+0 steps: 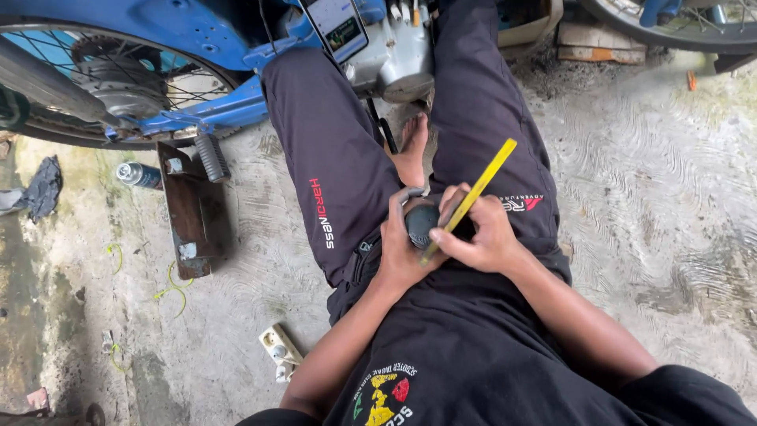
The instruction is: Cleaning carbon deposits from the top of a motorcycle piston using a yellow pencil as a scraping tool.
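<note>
Nearest to us: our black shirt (473, 355) with a coloured emblem, cut off by the lower edge, so its lettering and figure are only partly seen. Our forearms cross it toward the lap.

Partly hidden: a dark rounded part (420, 221) rests in our lap between the thighs. Our left hand (398, 248) wraps it from the left, fingers curled closed around it, and covers much of its side, so we cannot tell its full shape. A grey metal piece shows just above it, against the bare foot (412, 150); we cannot make out how the two join.

Our right hand (481, 233) pinches a yellow-handled tool (473, 193), fingers narrow and closed on its lower part. The handle slants up to the right; its tip at the dark part is hidden behind the fingers.

Surroundings: our dark trousers (331, 158), legs stretched toward a blue motorcycle (197, 47) whose spoked wheel is cut off at left. A phone (337, 28) leans on the engine. On the concrete floor (646, 197) lie a rusty brown plate (193, 213) with a ribbed black footpeg rubber (211, 158), a spray can (138, 175), a dark rag (43, 188), scraps of yellow wire (175, 285) and a white socket strip (280, 351) near our left elbow.
</note>
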